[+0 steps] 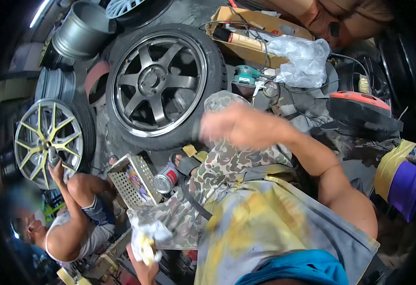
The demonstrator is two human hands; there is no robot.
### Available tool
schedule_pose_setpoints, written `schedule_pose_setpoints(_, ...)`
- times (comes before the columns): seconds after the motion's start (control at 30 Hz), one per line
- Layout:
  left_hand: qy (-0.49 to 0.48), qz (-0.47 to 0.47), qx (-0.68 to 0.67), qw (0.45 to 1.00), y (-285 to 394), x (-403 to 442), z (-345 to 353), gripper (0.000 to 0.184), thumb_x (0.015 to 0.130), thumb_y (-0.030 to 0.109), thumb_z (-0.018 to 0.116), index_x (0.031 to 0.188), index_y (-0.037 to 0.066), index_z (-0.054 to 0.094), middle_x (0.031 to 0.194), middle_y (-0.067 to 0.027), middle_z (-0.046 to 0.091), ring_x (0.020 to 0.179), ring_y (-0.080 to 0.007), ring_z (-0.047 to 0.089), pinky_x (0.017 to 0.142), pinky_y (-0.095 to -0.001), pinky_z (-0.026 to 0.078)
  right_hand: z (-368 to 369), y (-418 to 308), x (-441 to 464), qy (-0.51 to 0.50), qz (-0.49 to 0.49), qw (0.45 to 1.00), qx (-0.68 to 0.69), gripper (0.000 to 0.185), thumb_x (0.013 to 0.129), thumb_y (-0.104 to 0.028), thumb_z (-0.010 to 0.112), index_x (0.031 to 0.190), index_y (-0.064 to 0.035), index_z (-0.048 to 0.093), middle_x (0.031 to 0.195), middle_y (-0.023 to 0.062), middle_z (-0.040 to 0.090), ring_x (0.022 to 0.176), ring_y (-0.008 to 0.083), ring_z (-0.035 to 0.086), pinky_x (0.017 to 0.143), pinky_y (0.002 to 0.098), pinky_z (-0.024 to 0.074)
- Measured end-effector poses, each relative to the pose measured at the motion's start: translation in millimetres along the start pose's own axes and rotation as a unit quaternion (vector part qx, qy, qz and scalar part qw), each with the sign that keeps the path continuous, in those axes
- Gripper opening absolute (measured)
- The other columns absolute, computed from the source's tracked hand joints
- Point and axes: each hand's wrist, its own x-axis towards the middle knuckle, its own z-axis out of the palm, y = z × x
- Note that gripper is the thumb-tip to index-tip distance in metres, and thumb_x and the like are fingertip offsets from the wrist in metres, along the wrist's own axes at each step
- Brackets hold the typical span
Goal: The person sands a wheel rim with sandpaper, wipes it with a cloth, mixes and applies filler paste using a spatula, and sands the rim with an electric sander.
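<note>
Over the camouflage-clad knee [253,159], my right hand [224,124] is smeared by motion; its fingers and anything in them cannot be made out. My left hand [144,270], low in the view, is closed on a crumpled white and yellow cloth [148,240], which hides part of the fingers. A dark multi-spoke wheel with a tyre [131,79] lies just beyond my knees, not visibly touched by either hand. A can with a red label [166,179] stands beside a perforated basket [137,183] between my legs and a co-worker.
On the left a co-worker [77,223] crouches, one hand at a silver and yellow wheel [48,143]. A green sander [246,76], a cardboard box [255,52] with cables and plastic, and a red-topped tool case [364,109] lie ahead. A purple rim [406,190] is at right.
</note>
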Motion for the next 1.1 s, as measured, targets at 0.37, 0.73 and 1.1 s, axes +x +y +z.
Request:
schedule_pose_setpoints(0.37, -0.078, 0.063, 0.145, 0.984, 15.8, 138.5, 71.8, 0.046, 0.079, -0.001, 0.055, 0.123, -0.015, 0.057, 0.120, -0.0376, 0.060, 0.115, -0.0558, 0.056, 0.103, -0.0526, 0.046, -65.1, 244.4, -162.6, 0.538, 0.336, 0.773, 0.003, 0.040, 0.108, -0.037, 0.049, 0.115, -0.0022, 0.067, 0.086, 0.0043, 0.059, 0.081, 0.0155, 0.058, 0.074, 0.0346, 0.0477)
schedule_pose_setpoints(0.73, -0.377, 0.066, 0.147, 0.912, -18.1, 212.6, 252.4, 0.043, 0.095, 0.034, 0.059, 0.108, -0.005, 0.071, 0.113, -0.0288, 0.071, 0.110, -0.0440, 0.068, 0.095, -0.0516, 0.054, 48.8, 363.7, -207.2, 0.267, 0.261, 0.898, -0.235, 0.027, 0.103, -0.027, 0.058, 0.113, -0.0029, 0.067, 0.100, 0.0152, 0.067, 0.098, 0.0284, 0.065, 0.091, 0.0411, 0.0486)
schedule_pose_setpoints(1.1, -0.295, -0.035, 0.232, 0.926, -72.4, 253.5, 231.0, 0.098, 0.066, 0.058, 0.089, 0.136, -0.001, 0.055, 0.137, -0.0280, 0.059, 0.137, -0.0429, 0.051, 0.112, -0.0462, 0.046, -73.7, 335.7, -125.4, 0.293, 0.270, 0.879, -0.262, 0.030, 0.103, -0.029, 0.061, 0.119, -0.0049, 0.069, 0.108, 0.0146, 0.069, 0.106, 0.0289, 0.067, 0.095, 0.0397, 0.0486)
